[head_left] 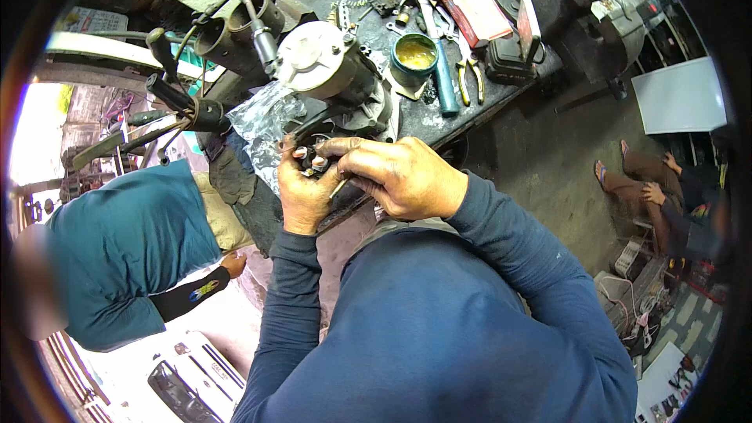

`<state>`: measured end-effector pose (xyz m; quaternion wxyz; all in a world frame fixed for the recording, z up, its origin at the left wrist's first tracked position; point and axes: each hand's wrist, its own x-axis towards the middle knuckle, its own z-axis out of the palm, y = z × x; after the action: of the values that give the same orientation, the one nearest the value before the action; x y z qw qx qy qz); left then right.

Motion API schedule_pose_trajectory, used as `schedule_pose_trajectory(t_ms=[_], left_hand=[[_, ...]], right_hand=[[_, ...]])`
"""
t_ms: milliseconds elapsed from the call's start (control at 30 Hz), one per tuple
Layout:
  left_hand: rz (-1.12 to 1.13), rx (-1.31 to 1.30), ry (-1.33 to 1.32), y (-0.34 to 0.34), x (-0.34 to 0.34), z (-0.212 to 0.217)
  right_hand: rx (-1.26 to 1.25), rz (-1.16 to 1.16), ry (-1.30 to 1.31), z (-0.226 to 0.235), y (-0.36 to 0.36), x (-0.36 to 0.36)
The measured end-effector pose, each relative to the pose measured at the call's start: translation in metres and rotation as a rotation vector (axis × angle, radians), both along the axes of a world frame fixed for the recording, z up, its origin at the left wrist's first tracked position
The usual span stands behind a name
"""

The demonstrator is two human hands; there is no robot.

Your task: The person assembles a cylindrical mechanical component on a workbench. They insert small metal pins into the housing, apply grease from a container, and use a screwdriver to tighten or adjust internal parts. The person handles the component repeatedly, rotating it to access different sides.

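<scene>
Blue sleeves (pixel 439 321) nearest lens. We see 2 hands meeting over bench edge (pixel 439 131). Left hand (pixel 301 196) clamped around small dark part (pixel 313 158), held upright at fingertips. Right hand (pixel 403 176) closed over thin tool (pixel 338 186), pointing left into part. Motor housing (pixel 325 63) just beyond.

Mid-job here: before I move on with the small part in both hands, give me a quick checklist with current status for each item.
1. Left hand has the small black part gripped: ok.
2. Right hand steadies it from the other side: ok.
3. Thin tool between the hands seated on the part: cannot tell, its tip is hidden.
4. Metal motor housing resting on the bench, apart from the hands: ok.
5. Yellow-handled pliers lying on the bench: ok.
6. Bystander in teal shirt close at the left: not ok.
</scene>
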<state>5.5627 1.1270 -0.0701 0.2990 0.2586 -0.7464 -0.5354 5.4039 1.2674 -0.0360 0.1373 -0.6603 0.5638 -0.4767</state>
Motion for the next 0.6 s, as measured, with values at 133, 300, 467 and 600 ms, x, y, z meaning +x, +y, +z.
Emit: schedule_pose_trajectory(t_ms=[133, 300, 467, 600], left_hand=[[0.06, 0.002, -0.106, 0.0, -0.004, 0.008], [0.118, -0.026, -0.132, 0.002, -0.005, 0.01], [0.058, -0.053, -0.15, -0.005, -0.007, 0.013], [0.06, -0.085, -0.149, -0.006, -0.01, 0.013]], right_hand=[[-0.074, -0.198, -0.391, -0.034, 0.013, -0.005], [0.603, -0.216, -1.004, -0.095, 0.027, 0.019], [0.623, -0.272, -1.54, -0.132, 0.004, 0.03], [0.487, -0.148, -1.622, -0.143, -0.008, 0.033]])
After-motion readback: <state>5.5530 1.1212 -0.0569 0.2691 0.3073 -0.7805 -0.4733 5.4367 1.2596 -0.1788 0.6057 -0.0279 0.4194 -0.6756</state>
